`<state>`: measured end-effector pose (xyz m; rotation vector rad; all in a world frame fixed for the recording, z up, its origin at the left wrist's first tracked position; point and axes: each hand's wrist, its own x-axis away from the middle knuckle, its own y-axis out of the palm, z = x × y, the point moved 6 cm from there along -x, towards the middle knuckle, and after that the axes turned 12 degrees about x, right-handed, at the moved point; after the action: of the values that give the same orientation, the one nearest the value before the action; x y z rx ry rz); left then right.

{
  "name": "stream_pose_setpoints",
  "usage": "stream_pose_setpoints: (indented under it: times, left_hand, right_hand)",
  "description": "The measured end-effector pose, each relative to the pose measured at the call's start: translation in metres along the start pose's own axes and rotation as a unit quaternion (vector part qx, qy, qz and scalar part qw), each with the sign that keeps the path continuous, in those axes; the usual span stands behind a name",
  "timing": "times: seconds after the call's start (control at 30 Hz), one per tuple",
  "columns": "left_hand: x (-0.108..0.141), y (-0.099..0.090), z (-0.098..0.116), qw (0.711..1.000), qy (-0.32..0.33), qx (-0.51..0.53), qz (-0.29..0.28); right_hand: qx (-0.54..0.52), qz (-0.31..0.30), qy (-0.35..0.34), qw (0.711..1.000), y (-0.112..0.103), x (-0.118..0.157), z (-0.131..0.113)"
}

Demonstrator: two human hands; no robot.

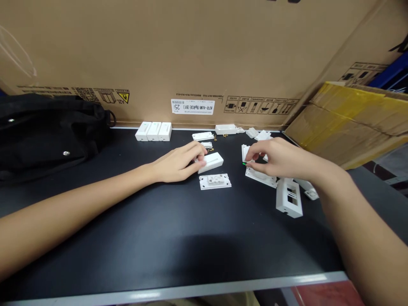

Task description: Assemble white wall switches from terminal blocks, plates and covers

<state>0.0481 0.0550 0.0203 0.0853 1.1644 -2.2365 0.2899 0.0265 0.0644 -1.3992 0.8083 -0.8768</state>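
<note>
I see the left hand point(177, 162) half closed, fingers curled over the left end of a white plastic housing point(212, 162), gripping it lightly where it lies on the black bench top point(134, 242). The housing is a long rectangular block with a narrow slot in its top face. The right hand point(276, 158) is curled downward and pinches a small white plastic part point(245, 152), mostly hidden by the fingers, with a green speck point(244, 163) at its lower edge. Right under that hand lies a flat white plate point(260, 177).

Just in front of the housing sits a white faceplate point(215, 181) with a raised socket block at its center and holes near its corners. Right of it, a white rectangular frame point(288, 197) with square openings lies near the right forearm. Farther back, I see three white blocks point(153, 131) side by side, a flat white strip point(202, 136), a white open-topped cover point(225, 129) and small brass screws point(225, 135). Behind them stands a cardboard carton point(159, 51) with a white barcode label point(192, 106). A black bag point(47, 136) lies at left, and a yellow-taped carton point(347, 123) leans at right.
</note>
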Motion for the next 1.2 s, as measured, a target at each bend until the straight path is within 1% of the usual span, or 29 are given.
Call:
stream_pose_setpoints:
  times: [0.13, 0.27, 0.33, 0.4, 0.5, 0.6, 0.7, 0.8, 0.87, 0.93, 0.97, 1.03, 1.1, 1.2]
  left_hand:
    - [-0.001, -0.002, -0.003, 0.999, 0.015, 0.028, 0.011]
    - [0.0, 0.002, -0.004, 0.998, 0.038, 0.035, -0.025]
    - [0.0, 0.003, -0.006, 0.999, 0.024, 0.029, -0.029]
    - [0.0, 0.002, -0.008, 1.0, 0.006, 0.021, -0.016]
    - [0.0, 0.0, -0.006, 1.0, 0.002, 0.019, -0.003]
    - [0.001, 0.001, -0.004, 1.0, 0.009, 0.02, -0.012]
    - [0.0, 0.002, -0.004, 1.0, -0.008, 0.013, -0.018]
    - [-0.001, 0.002, -0.006, 0.999, -0.04, 0.002, -0.016]
    - [-0.002, 0.003, -0.006, 0.999, -0.051, -0.002, -0.013]
    - [-0.003, 0.003, -0.006, 0.999, -0.05, -0.002, -0.012]
    - [-0.004, 0.003, -0.006, 0.999, -0.049, -0.003, -0.013]
    - [-0.004, 0.004, -0.007, 0.999, -0.046, -0.004, -0.014]
    - [-0.004, 0.004, -0.008, 0.999, -0.045, -0.006, -0.013]
    - [-0.004, 0.003, -0.007, 0.999, -0.035, -0.001, -0.01]
  right_hand:
    - [0.075, -0.024, 0.007, 0.997, 0.01, -0.007, -0.008]
    - [0.103, -0.04, 0.032, 0.993, 0.013, -0.012, -0.015]
    - [0.111, -0.04, 0.045, 0.992, 0.013, -0.014, -0.017]
    - [0.117, -0.039, 0.055, 0.991, 0.013, -0.014, -0.02]
    - [0.122, -0.038, 0.068, 0.989, 0.011, -0.014, -0.021]
    - [0.12, -0.038, 0.083, 0.989, 0.011, -0.013, -0.019]
    - [0.107, -0.022, 0.088, 0.99, 0.012, -0.013, -0.018]
    - [0.055, 0.045, 0.101, 0.992, 0.006, -0.014, -0.022]
    - [-0.027, 0.096, 0.118, 0.988, -0.002, -0.015, -0.028]
    - [-0.126, 0.122, 0.136, 0.975, -0.009, -0.017, -0.035]
    - [-0.168, 0.124, 0.142, 0.968, -0.011, -0.019, -0.038]
    - [-0.22, 0.11, 0.142, 0.959, -0.014, -0.026, -0.046]
    - [-0.245, 0.081, 0.126, 0.958, -0.013, -0.034, -0.053]
    - [-0.257, 0.029, 0.111, 0.96, -0.006, -0.047, -0.057]
